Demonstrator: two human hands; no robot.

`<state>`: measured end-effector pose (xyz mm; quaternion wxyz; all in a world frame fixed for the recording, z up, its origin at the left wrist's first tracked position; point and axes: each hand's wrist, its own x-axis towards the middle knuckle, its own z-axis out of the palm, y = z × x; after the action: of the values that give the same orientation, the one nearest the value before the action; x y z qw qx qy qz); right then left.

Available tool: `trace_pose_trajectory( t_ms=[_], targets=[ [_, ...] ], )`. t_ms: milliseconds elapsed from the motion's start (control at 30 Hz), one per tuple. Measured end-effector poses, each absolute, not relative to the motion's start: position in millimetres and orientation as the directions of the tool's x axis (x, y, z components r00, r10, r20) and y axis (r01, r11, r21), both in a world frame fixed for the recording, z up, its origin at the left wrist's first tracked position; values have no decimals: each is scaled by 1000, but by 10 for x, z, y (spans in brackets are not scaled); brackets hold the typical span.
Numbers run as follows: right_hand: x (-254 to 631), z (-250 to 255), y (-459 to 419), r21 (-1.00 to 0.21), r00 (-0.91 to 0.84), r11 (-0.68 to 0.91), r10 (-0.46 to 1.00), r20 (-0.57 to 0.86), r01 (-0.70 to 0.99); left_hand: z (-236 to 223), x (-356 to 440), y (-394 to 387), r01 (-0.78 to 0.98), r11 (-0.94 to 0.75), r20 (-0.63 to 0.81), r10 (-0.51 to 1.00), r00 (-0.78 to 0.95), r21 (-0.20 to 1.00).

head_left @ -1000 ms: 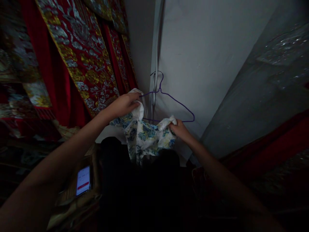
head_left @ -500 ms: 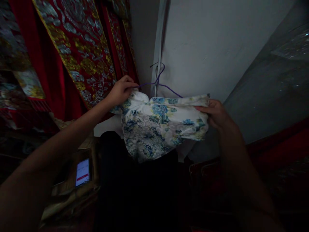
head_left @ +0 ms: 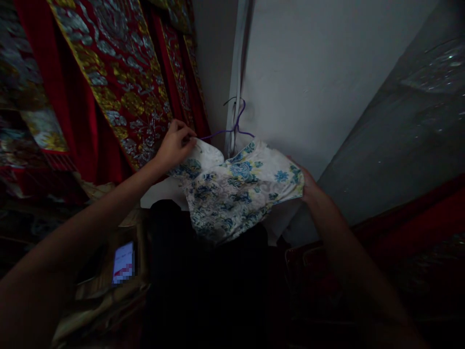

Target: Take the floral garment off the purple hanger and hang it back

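Note:
A short-sleeved white shirt with blue and green flowers hangs spread in front of me, its hem bunched. A thin purple hanger is hooked on a narrow vertical strip; its right arm passes under the collar. My left hand pinches the left shoulder beside the hanger's left end. At the other side, my right hand holds the sleeve out sideways from behind. Cloth covers most of that hand's fingers; a fingertip shows at the top edge.
Red cloth with gold and silver embroidery hangs at the left. A lit phone lies on a bamboo-like seat at lower left. The pale wall stands behind the hanger, with clear plastic sheeting at right.
My right hand has moved left and slipped mostly behind the sleeve. The shirt's right shoulder now covers more of the hanger's right arm. My left hand has shifted slightly left and down.

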<state>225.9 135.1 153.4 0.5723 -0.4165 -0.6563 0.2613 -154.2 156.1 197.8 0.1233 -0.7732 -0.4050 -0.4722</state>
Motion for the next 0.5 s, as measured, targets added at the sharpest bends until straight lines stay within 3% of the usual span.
trace_pose_trajectory(
  t_ms=[167,267,333,433,500],
  targets=[
    [2325,1661,1206,-957,-64,288,956,285,28,1965,-1401,1567,730,-611,854,515,72,307],
    [2141,1702,1112,-945,13,307,952,307,-113,2106,-1086,1187,627,-725,890,444,107,286],
    [2060,1720,1027,-926,75,336,942,328,-172,2174,-862,658,438,-833,863,460,209,338],
    [2033,1720,854,-912,128,339,940,317,-232,2150,-655,-313,109,-840,675,498,545,531],
    [2048,1712,712,-896,181,354,932,314,-269,2087,-627,-845,67,-807,566,468,679,587]
  ],
)
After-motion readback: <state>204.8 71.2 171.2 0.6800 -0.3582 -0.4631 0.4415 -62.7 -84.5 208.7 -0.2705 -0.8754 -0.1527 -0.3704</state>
